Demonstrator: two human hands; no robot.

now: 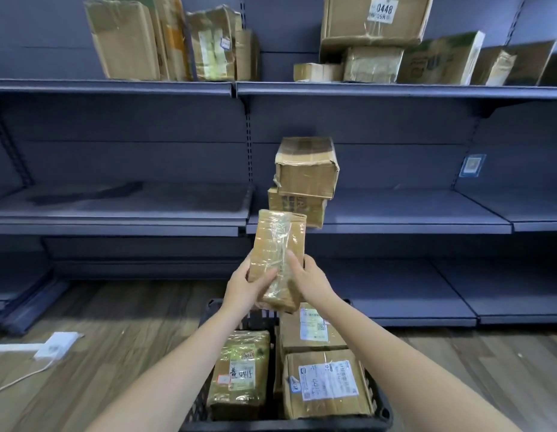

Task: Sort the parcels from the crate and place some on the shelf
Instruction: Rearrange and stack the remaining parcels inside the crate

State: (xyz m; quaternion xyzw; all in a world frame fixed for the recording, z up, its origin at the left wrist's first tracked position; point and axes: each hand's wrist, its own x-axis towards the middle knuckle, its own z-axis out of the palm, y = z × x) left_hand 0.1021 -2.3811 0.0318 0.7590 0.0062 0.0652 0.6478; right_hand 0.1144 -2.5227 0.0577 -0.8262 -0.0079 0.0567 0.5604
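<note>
While in both hands (pixel 244 283), taped cardboard parcel (pixel 277 257).

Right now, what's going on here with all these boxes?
A person is sorting parcels. Both hands, left hand and right hand, hold a taped brown parcel up above a black crate that still has at least three parcels in it. Two boxes are stacked on the middle shelf ahead, and more boxes sit on the top shelf.

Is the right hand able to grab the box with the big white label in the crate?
Probably not right now. The right hand and left hand both hold a taped parcel. Nothing covers the labelled box in the crate, so once a hand lets go, likely yes.
</note>
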